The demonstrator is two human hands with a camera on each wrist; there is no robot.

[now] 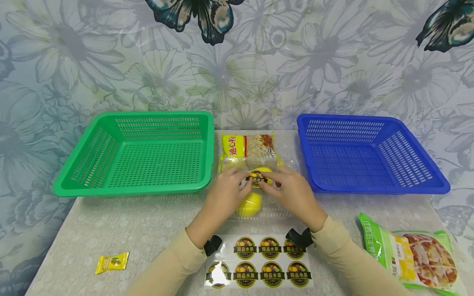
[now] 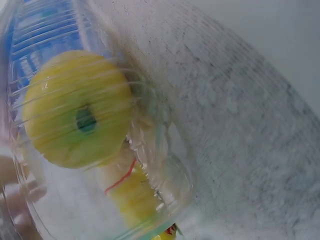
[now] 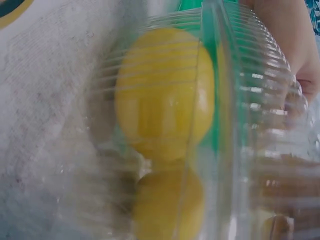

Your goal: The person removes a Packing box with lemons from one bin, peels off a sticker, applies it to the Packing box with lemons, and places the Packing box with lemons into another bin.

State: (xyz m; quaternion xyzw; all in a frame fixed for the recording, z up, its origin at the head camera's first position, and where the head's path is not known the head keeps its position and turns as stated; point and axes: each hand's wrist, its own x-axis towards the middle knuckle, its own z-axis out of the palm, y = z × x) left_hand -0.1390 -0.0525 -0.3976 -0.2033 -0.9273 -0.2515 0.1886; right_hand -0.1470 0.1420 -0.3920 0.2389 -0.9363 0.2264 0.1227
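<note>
A clear plastic clamshell box (image 1: 274,207) stands in the middle of the table with its lid over several yellow fruits (image 1: 249,204). A round black-and-gold label sticker (image 1: 257,179) with a fruit picture lies flat over the top of the lid. My left hand (image 1: 230,187) pinches the sticker's left edge between thumb and index finger. On the opposite edge, the thumb and index finger of my right hand (image 1: 290,191) pinch it too. Through the box wall, the left wrist view shows one yellow fruit (image 2: 77,110), and the right wrist view shows two, the upper fruit (image 3: 165,92) nearer.
A green basket (image 1: 133,191) stands at left, a blue basket (image 1: 381,190) at right. Behind the box lies a yellow pasta packet (image 1: 237,144). Nearer are a sticker sheet (image 1: 259,283), a small yellow candy packet (image 1: 112,262) and a green food bag (image 1: 411,257).
</note>
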